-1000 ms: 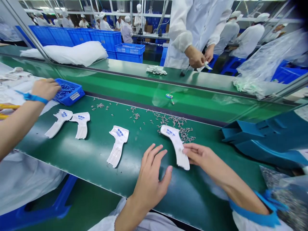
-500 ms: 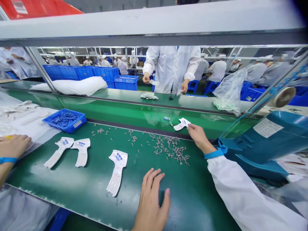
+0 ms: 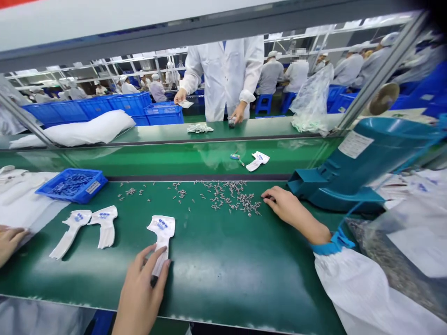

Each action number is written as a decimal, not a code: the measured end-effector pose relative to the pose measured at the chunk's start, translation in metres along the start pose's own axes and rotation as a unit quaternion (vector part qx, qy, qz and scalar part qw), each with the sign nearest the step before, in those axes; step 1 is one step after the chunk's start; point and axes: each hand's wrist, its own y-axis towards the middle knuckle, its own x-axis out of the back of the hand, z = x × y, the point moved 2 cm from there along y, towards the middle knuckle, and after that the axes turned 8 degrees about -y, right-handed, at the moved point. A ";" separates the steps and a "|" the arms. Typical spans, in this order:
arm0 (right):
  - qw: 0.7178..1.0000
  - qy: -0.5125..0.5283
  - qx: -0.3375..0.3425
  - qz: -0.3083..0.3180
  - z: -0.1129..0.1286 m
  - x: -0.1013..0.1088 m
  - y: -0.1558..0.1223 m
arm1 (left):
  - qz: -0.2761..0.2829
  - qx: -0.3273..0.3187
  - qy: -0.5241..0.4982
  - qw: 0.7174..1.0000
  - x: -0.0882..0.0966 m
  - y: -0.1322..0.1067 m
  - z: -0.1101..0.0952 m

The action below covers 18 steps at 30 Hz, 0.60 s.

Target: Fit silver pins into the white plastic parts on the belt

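My left hand (image 3: 143, 281) is over the handle of a white T-shaped plastic shell (image 3: 162, 226), thumb and fingers apart on either side of it. The shell lies on the green bench with small blue parts in its head. My right hand (image 3: 288, 207) reaches in from the right, fingers slightly bent and apart, at the edge of the scattered small metal screws (image 3: 228, 196); nothing shows in it. Beyond, another white shell (image 3: 258, 161) lies on the green belt, beside a small screwdriver bit or similar thin item (image 3: 238, 158). Two more shells (image 3: 106, 225) lie to the left.
A blue tray (image 3: 75, 185) of small blue parts stands at the left, near a co-worker's hand (image 3: 10, 242). A teal machine housing (image 3: 352, 163) stands at the right. Across the belt, a person in a white coat (image 3: 225, 79) handles parts. A metal frame crosses overhead.
My right hand has let go of the shell on the belt and drawn back to the screws. My left hand has moved left to the nearest shell. The view has shifted.
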 end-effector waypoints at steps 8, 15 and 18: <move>0.997 0.053 -0.048 -0.028 0.005 0.014 -0.005 | 0.047 -0.021 -0.069 0.996 -0.030 -0.016 -0.074; 0.942 0.326 -0.074 0.042 0.022 0.019 -0.009 | 0.101 -0.043 -0.112 0.988 -0.059 -0.013 -0.127; 0.921 0.377 -0.078 0.064 0.035 0.022 -0.011 | 0.112 -0.053 -0.143 0.982 -0.065 0.009 -0.135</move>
